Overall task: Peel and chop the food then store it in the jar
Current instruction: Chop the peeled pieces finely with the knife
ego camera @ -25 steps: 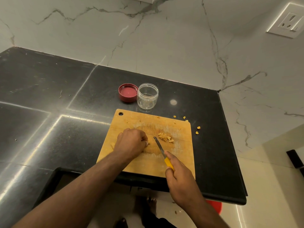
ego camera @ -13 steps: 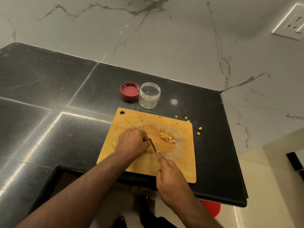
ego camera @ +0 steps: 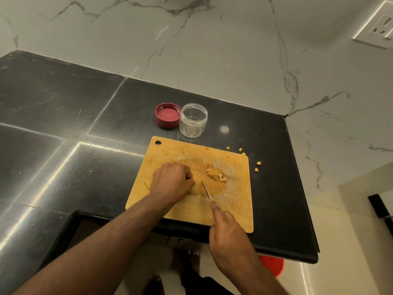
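A wooden cutting board [ego camera: 234,209] lies on the black counter. My left hand [ego camera: 172,180] rests curled on its middle, pinning a small piece of food that is mostly hidden under the fingers. My right hand [ego camera: 228,233] grips a knife [ego camera: 206,190]; the blade lies on the board just right of the left fingertips, and the handle is covered by the hand. A small heap of chopped yellow pieces [ego camera: 215,175] sits to the right of the blade. Behind the board stand an open clear jar [ego camera: 193,119] and its red lid [ego camera: 167,114], upside down.
A few yellow bits [ego camera: 257,166] lie scattered on the counter off the board's far right corner. The counter's edge [ego camera: 297,255] runs close in front and to the right. A marble wall with a socket [ego camera: 380,28] stands behind. A red object [ego camera: 273,265] is on the floor below.
My right hand has brought the knife leftward, close to the left fingertips, and the blade has come down onto the board. The yellow handle is now hidden. The left hand has stayed put.
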The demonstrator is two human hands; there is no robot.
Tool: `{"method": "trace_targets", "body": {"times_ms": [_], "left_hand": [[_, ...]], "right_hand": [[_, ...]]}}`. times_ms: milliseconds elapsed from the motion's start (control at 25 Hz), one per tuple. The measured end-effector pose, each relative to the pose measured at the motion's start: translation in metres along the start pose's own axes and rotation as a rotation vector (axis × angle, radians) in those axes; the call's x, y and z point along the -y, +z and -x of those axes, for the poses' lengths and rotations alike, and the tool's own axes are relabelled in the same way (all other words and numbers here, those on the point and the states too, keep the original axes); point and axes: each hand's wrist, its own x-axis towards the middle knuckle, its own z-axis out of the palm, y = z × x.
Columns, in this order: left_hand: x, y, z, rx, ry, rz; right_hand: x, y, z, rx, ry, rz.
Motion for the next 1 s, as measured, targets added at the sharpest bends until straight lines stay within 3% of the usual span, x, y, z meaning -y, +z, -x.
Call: {"method": "trace_targets", "body": {"times_ms": [120, 280, 480, 680, 840, 920, 1000], "left_hand": [[-0.003, 0.000, 0.003, -0.029, 0.017, -0.029], [-0.001, -0.001, 0.003, -0.009, 0.008, -0.022], [0.000, -0.001, 0.003, -0.004, -0.002, 0.009], [0.000, 0.000, 0.004, -0.007, 0.001, -0.002], [0.003, -0.001, 0.004, -0.003, -0.016, 0.037], [0.002, -0.002, 0.004, -0.009, -0.016, 0.031], [0.001, -0.003, 0.004, -0.008, -0.016, 0.011]], "right_hand": [[-0.004, -0.007, -0.006, -0.063, -0.029, -0.030], [0.004, -0.009, -0.011, 0.014, 0.001, -0.092], [-0.004, -0.005, -0.019, -0.059, 0.005, -0.053], [-0.012, -0.005, -0.005, 0.024, -0.059, 0.006], [-0.018, -0.012, -0.002, -0.002, -0.006, -0.069], [-0.021, -0.015, -0.004, 0.016, 0.111, -0.275], [-0.025, -0.016, -0.009, 0.027, 0.345, -0.713]]}}
